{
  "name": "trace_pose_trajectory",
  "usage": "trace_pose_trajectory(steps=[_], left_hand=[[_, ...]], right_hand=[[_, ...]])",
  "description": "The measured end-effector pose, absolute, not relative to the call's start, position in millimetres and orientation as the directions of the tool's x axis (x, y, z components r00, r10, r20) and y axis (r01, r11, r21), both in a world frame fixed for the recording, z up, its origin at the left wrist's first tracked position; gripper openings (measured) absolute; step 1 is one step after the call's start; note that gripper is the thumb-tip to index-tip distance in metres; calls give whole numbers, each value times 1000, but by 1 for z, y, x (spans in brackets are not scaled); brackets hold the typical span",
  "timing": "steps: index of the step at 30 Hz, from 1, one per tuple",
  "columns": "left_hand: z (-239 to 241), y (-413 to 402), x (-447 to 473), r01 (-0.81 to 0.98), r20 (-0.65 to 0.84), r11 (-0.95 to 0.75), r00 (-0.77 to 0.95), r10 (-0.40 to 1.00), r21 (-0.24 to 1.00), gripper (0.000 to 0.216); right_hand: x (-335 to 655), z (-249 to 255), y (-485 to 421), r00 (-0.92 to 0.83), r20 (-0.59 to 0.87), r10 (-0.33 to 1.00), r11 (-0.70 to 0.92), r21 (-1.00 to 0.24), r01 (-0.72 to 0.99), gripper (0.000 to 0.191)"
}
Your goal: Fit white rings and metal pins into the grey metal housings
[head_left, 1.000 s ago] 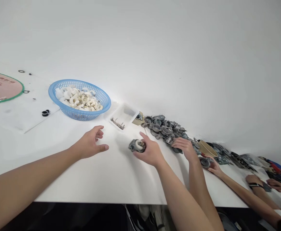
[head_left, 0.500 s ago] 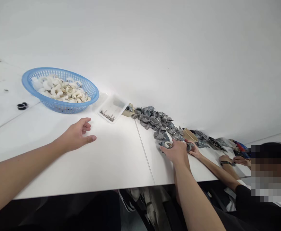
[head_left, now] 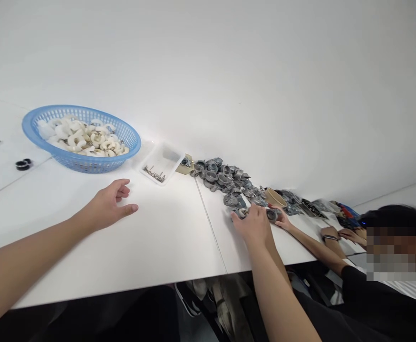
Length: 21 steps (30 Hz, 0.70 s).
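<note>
My left hand (head_left: 106, 206) hangs open over the white table (head_left: 165, 242), holding nothing, with a white plastic tray (head_left: 161, 164) of metal pins the nearest thing to it. My right hand (head_left: 252, 225) rests at the front of a heap of grey metal castings (head_left: 217, 178). Its fingers close on a grey part with a white insert (head_left: 242, 213), mostly hidden by them. Close by, a co-worker's hand (head_left: 282, 219) holds another grey part (head_left: 272, 215).
A blue plastic basket (head_left: 81, 164) of white curved parts stands at the left, with small black rings (head_left: 23, 164) beyond it. A tan paper cup (head_left: 275, 198) sits by the heap. A seated person (head_left: 396, 237) is at the right, and a seam (head_left: 208, 223) crosses the table.
My right hand has moved from the bare table to the front of the heap, carrying the part. The view has swung, bringing the seated person in at the right.
</note>
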<state>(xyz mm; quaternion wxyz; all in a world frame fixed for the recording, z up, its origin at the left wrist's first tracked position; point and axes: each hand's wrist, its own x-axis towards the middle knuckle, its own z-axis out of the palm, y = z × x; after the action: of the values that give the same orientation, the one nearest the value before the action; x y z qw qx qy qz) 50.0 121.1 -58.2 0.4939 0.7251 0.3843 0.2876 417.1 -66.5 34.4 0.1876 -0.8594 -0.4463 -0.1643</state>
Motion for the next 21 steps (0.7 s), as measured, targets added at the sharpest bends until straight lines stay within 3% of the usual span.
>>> trace_pose_trajectory(steps=[2, 6, 8, 13, 17, 21], left_hand=[[-61, 121, 50, 281, 27, -212, 542, 840, 936, 76], [-64, 122, 49, 299, 1, -187, 527, 850, 936, 72], [-64, 122, 48, 317, -13, -181, 525, 851, 931, 71], [-61, 123, 48, 304, 13, -196, 514, 858, 932, 66], [-53, 124, 47, 288, 55, -232, 514, 856, 929, 53], [-52, 126, 49, 267, 45, -207, 510, 859, 941, 48]], right_hand=[[389, 29, -56, 503, 532, 681, -510, -148, 847, 54], [319, 12, -14, 352, 547, 760, -348, -115, 930, 55], [282, 3, 10, 249, 523, 815, -161, -208, 965, 52], [198, -18, 53, 151, 380, 913, -3, -364, 931, 49], [159, -38, 70, 80, 283, 956, 60, -452, 890, 38], [158, -44, 77, 150, 246, 958, 11, -553, 833, 52]])
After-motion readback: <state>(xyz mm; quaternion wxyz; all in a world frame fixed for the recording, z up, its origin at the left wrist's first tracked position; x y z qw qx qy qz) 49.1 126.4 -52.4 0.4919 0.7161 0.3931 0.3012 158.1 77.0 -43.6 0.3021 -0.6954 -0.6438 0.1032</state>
